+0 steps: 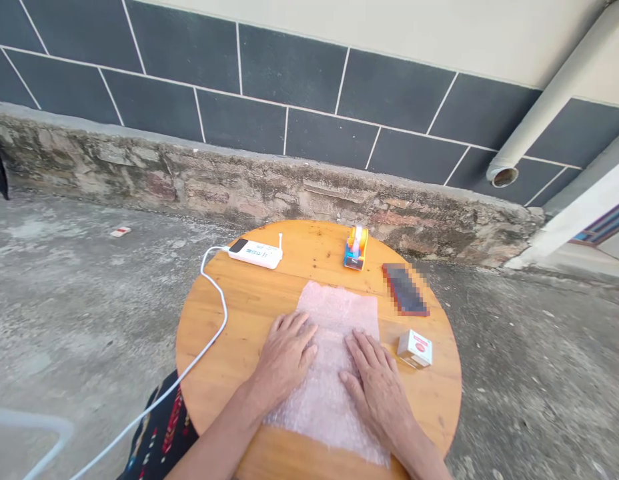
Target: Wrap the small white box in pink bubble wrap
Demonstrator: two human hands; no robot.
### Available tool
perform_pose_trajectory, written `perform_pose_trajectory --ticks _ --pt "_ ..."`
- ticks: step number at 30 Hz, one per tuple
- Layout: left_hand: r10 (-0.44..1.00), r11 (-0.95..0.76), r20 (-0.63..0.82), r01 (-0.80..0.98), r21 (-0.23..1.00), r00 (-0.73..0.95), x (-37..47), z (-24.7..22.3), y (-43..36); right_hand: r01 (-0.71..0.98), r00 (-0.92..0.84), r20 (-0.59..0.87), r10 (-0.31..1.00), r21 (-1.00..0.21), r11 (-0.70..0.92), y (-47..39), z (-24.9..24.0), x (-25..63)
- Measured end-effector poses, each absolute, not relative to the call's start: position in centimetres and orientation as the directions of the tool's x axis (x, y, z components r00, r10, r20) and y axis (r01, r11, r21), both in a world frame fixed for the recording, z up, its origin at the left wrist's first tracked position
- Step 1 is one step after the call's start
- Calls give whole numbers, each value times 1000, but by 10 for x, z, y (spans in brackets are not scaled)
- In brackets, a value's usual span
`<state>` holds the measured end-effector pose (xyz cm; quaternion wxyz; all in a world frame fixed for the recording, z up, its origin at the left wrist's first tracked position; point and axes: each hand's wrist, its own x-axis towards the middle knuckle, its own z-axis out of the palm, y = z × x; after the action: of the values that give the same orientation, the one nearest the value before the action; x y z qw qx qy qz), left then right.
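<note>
A sheet of pinkish bubble wrap (334,387) lies spread out on a round wooden table (224,373). My left hand (288,350) rests flat along its left edge, fingers stretched forward. On the right edge lies my right hand (373,377), palm down with the fingers apart. Neither hand grips anything. Just beyond the right hand stands a small white box (415,349) with red print. The sheet's parts under both palms are hidden.
A yellow and blue tape dispenser (356,248) stands at the table's far side. Right of it lies a phone-shaped, pixelated item (405,290) with a red edge. A white device (256,254) at the far left trails a white cable (224,307) over the table edge. Behind runs a stone-based wall (229,183).
</note>
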<state>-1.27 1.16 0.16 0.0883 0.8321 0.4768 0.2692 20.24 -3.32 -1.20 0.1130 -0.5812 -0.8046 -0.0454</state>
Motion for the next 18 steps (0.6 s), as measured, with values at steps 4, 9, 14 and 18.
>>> perform_pose_trajectory --ticks 4,9,14,18 --pt "858 -503 347 751 428 378 -14 6 10 938 -320 281 905 -43 345 -31 -18 206" --pt "870 -484 335 753 445 361 -14 15 5 919 -367 374 852 4 395 -23 -29 217" --pt "874 -474 340 762 442 346 -16 13 8 912 -386 407 828 38 407 -9 -38 223" --pt "875 -471 342 763 442 342 -16 12 9 910 -394 418 819 50 412 -7 -41 225"
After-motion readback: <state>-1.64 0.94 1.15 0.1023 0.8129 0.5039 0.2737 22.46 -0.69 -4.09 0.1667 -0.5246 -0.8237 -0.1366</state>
